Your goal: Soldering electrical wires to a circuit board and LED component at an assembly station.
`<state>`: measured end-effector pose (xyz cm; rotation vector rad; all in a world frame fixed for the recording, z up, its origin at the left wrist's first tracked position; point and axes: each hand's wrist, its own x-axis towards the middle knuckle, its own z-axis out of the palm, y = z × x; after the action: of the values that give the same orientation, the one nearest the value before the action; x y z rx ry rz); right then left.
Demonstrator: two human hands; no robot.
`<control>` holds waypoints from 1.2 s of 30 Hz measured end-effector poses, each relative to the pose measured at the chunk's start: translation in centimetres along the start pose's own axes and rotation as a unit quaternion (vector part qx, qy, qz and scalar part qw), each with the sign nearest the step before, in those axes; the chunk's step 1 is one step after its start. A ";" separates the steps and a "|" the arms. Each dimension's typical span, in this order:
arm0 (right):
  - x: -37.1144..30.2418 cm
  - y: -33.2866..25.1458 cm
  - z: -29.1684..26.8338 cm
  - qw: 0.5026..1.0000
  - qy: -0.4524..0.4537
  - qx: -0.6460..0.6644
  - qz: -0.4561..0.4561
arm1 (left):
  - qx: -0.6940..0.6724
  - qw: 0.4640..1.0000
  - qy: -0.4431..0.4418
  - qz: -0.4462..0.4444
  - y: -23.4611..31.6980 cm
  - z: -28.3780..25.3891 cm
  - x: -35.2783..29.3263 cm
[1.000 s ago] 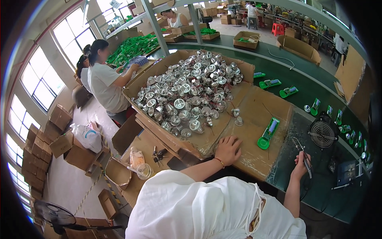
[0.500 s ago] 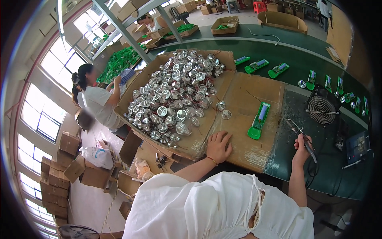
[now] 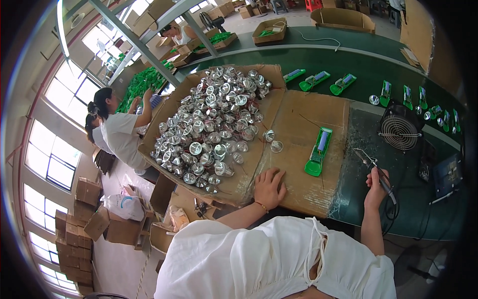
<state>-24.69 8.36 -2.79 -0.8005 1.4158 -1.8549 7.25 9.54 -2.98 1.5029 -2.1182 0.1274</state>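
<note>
Holding the soldering iron (image 3: 387, 185): the person's right hand (image 3: 376, 189) is closed round its handle, tip angled forward over the dark green bench (image 3: 363, 124), right of the cardboard sheet (image 3: 291, 117). Can't tell if the tip touches. Left hand (image 3: 269, 189) is palm down on the sheet's near edge, fingers loosely spread, grip open. Green casing (image 3: 316, 155) with a bluish cell lies between the hands, farther forward. Two silver reflectors (image 3: 277, 146) sit left of it. Beyond those, a reflector pile (image 3: 211, 124) fills a carton (image 3: 273, 74). Round-grilled fan (image 3: 399, 133) stands far right.
</note>
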 end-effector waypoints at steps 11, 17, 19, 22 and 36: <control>0.5 -0.1 0.8 1.000 0.003 0.002 0.001 | -0.068 0.976 0.045 -0.202 -3.1 0.2 7.1; -0.1 0.5 0.5 0.999 -0.006 -0.046 -0.011 | -0.169 0.968 0.029 -0.185 -1.2 1.3 11.7; 0.1 0.7 0.8 0.999 -0.018 -0.040 -0.019 | -0.184 0.964 0.020 -0.190 -0.5 0.8 11.7; -0.2 0.7 0.6 0.999 -0.011 -0.047 -0.011 | -0.176 0.960 -0.013 -0.218 -1.1 0.5 10.3; -0.4 1.0 0.2 0.998 -0.010 -0.065 -0.017 | 0.044 0.991 -0.021 -0.122 -2.9 3.3 11.0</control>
<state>-24.19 8.37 -3.74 -0.9088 1.5313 -1.7891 6.00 -2.07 -1.29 1.8186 -1.9636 0.1006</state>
